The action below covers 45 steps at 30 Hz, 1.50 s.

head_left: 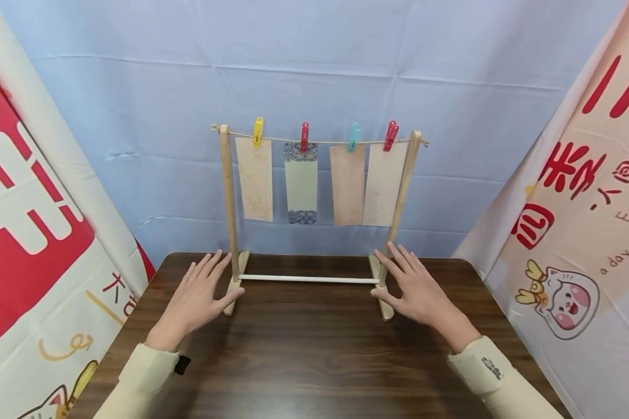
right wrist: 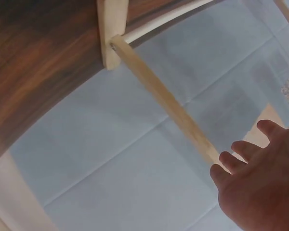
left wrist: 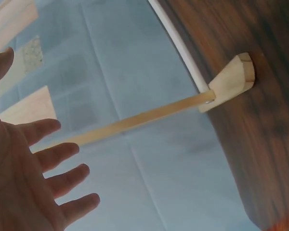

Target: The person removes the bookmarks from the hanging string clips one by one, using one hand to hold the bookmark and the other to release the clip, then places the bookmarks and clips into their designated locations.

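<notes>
Clearly, the wooden rack stands upright at the far part of the dark brown table, its two posts joined below by a white rod and above by a thin string. From left to right in the head view, a yellow clip holds a floral card, a red clip a blue-bordered card, a light blue clip a pinkish card, and a second red clip a cream card, which hangs close against the pinkish one. The left hand is beside the left post, the right hand beside the right, both wide with fingers extended and thumbs apart; whether either touches the wood I cannot tell. Pale sleeves cover the forearms. A creased light blue cloth hangs behind, with printed banners on both sides
</notes>
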Each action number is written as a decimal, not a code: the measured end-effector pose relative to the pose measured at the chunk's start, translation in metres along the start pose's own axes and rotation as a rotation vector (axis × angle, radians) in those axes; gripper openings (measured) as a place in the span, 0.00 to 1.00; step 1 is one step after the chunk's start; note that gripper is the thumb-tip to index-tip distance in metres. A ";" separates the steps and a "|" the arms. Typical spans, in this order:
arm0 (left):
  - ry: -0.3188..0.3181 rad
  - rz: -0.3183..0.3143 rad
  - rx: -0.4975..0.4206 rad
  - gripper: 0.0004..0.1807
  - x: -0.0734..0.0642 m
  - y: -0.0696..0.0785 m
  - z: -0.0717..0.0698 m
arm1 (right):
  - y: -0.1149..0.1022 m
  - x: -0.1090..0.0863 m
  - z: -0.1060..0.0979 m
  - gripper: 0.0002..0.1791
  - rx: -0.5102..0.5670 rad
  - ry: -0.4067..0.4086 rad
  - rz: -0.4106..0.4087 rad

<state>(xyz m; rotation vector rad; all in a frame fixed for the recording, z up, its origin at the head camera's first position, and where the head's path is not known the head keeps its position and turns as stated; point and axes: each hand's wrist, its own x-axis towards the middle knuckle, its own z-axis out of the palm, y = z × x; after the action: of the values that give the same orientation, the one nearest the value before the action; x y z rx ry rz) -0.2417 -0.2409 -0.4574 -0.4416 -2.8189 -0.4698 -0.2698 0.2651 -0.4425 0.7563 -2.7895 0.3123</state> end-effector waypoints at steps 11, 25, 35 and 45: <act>0.002 0.004 -0.003 0.53 0.015 0.010 -0.010 | -0.021 0.023 -0.014 0.53 0.042 -0.028 -0.056; 0.088 0.004 -0.025 0.48 0.024 0.014 -0.018 | -0.053 0.056 -0.028 0.49 0.079 0.076 -0.210; 0.130 -0.069 -0.278 0.43 0.037 0.020 -0.021 | -0.067 0.076 -0.045 0.47 0.094 0.157 -0.328; 0.133 -0.135 -0.439 0.42 0.049 0.021 -0.022 | -0.086 0.103 -0.066 0.43 0.106 0.259 -0.460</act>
<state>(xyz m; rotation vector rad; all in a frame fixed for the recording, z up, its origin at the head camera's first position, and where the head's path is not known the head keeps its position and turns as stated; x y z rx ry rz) -0.2757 -0.2167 -0.4174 -0.2856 -2.6180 -1.1119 -0.3005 0.1614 -0.3391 1.2499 -2.2905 0.4347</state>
